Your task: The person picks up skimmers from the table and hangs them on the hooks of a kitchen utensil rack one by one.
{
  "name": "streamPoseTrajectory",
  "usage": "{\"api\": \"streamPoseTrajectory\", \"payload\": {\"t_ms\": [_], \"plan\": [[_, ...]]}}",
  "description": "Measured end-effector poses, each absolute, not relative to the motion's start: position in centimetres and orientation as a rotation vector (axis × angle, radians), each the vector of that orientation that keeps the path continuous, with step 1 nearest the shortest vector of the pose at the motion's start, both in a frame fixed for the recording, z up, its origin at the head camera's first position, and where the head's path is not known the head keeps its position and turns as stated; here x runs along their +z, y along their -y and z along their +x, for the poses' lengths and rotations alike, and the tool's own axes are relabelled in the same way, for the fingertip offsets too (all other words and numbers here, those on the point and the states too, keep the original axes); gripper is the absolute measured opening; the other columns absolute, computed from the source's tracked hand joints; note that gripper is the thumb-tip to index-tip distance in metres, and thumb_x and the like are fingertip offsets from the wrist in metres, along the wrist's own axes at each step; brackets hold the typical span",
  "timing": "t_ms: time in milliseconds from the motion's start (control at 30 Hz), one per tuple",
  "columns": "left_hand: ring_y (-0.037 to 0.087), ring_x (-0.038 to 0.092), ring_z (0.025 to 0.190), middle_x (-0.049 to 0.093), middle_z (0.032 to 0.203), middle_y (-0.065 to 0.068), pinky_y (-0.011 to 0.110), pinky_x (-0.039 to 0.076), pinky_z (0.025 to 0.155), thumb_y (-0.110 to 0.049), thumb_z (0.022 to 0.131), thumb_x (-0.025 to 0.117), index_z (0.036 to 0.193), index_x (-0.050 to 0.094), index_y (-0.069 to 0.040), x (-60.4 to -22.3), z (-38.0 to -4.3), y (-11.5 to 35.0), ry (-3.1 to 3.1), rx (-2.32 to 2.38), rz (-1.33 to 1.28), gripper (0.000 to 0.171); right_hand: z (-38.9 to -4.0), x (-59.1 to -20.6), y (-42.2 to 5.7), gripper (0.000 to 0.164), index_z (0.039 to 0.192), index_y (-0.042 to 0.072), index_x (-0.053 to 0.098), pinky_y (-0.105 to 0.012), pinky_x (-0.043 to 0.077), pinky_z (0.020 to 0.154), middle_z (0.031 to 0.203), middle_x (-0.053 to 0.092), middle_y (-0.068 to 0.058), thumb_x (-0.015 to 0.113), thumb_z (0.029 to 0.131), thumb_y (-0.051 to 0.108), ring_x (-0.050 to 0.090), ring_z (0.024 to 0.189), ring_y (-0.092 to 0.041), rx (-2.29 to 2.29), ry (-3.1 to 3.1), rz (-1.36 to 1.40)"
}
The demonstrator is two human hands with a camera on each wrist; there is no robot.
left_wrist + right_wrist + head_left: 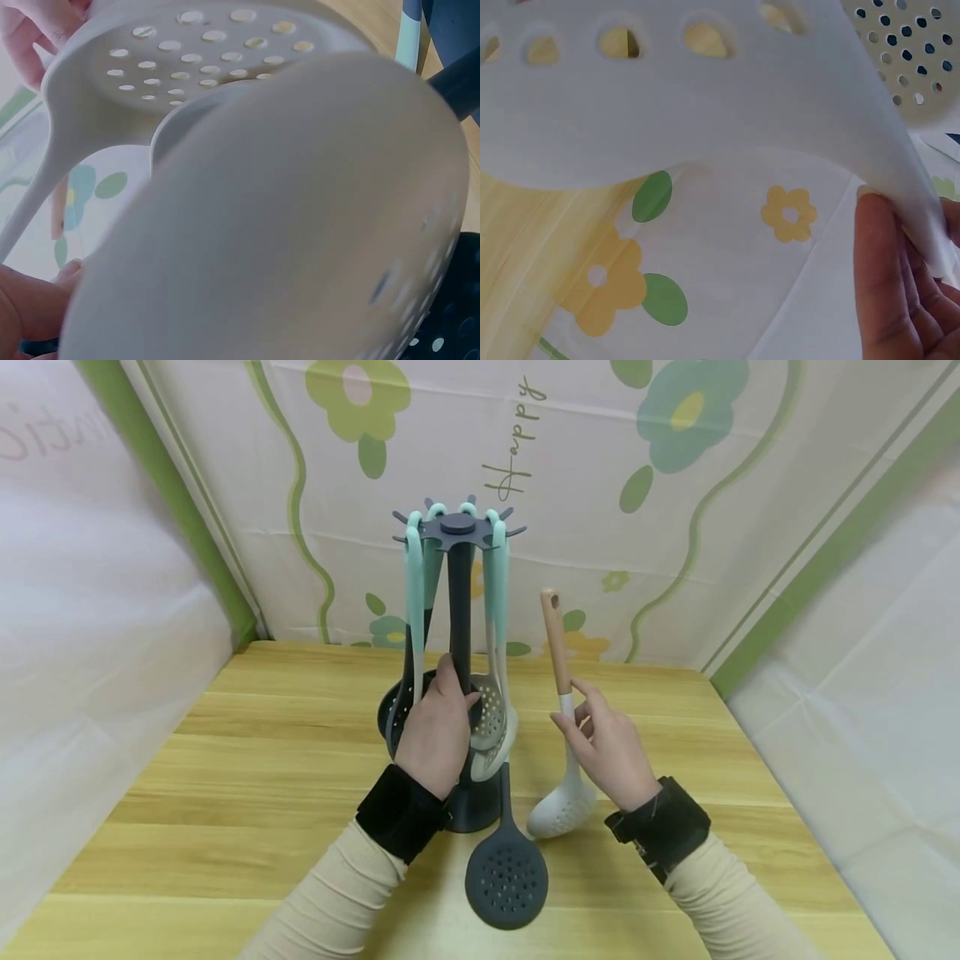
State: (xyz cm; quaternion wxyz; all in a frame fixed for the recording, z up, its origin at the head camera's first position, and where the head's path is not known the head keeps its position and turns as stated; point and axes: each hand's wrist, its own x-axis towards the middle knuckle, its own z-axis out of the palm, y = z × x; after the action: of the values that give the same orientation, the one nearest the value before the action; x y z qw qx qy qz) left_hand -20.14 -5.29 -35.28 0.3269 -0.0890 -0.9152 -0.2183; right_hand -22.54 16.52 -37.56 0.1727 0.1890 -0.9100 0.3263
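Observation:
My left hand (437, 735) grips the dark post (459, 602) of a utensil stand, low down among the hanging tools. Mint-handled utensils (415, 585) hang from its top, with dark perforated heads at left and pale perforated heads (491, 764) at right. In my right hand (611, 752), thumb and fingers pinch a white skimmer (566, 810) by its neck, just below the wooden handle (556, 643). Its head points down, close over the table, right of the stand. The right wrist view shows the skimmer's holed white head (705, 112) large, with fingertips at its neck.
A dark skimmer (507, 877) has its round perforated head in front of the stand's base (476, 810); its upper handle is hidden behind the pale heads. The wooden table (247, 760) reaches a flower-printed cloth wall (570, 468) behind. White cloth sides stand left and right.

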Motion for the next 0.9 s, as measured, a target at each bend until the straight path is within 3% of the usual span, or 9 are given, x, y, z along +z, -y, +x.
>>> {"api": "streamPoseTrajectory", "payload": {"t_ms": [900], "plan": [[0.028, 0.071, 0.067, 0.066, 0.087, 0.019, 0.036, 0.061, 0.06, -0.016, 0.097, 0.064, 0.131, 0.041, 0.011, -35.5, -20.2, 5.3, 2.392, -0.593, -0.221, 0.049, -21.3, -36.7, -15.6, 0.051, 0.134, -0.003, 0.044, -0.027, 0.052, 0.055, 0.079, 0.066, -0.01, 0.07, 0.093, 0.013, 0.065, 0.068, -0.02, 0.922, 2.442, 0.608]]}}
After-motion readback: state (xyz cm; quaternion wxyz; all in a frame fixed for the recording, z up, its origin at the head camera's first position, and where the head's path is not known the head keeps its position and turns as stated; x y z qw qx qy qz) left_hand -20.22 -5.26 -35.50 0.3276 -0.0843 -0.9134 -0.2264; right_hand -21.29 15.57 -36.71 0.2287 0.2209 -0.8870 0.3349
